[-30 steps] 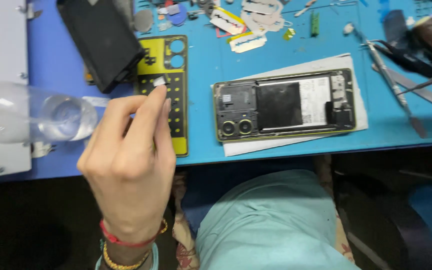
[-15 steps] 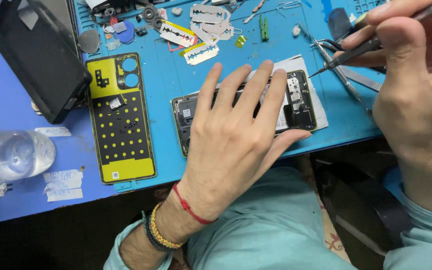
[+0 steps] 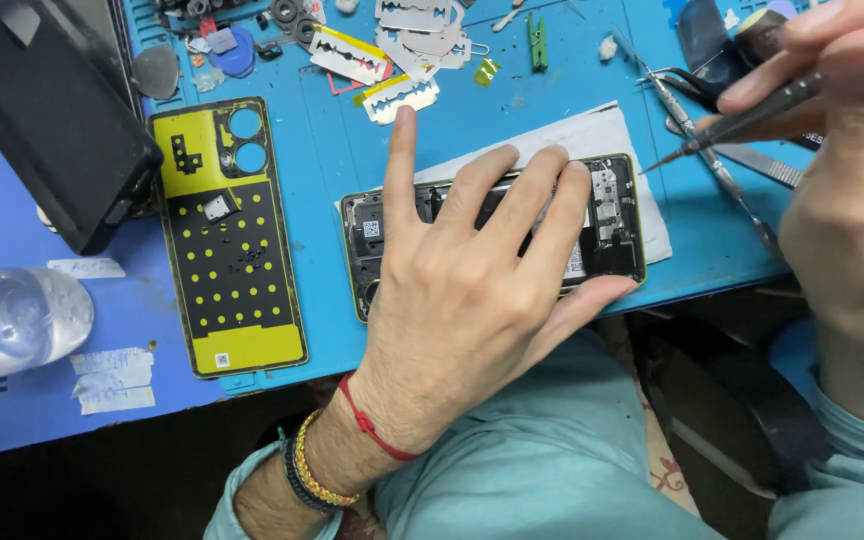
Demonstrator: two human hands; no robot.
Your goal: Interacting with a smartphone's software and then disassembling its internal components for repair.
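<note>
My left hand [image 3: 462, 300] pins the opened phone [image 3: 607, 215]; my right hand [image 3: 852, 170] brings the tweezers [image 3: 742, 125] in from the right.

The phone lies lengthwise left to right on the bench [image 3: 332, 160], directly under my spread left fingers. My right hand pinches the tweezers, tip apparently just above the phone's right end.

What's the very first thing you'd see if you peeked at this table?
The big left hand spread flat over an opened phone in the middle of the blue mat. At the upper right, the right hand holds a thin dark pointed tool aimed at the phone. To the left lies a bright yellow and black back cover, with razor blades scattered at the top.
</note>
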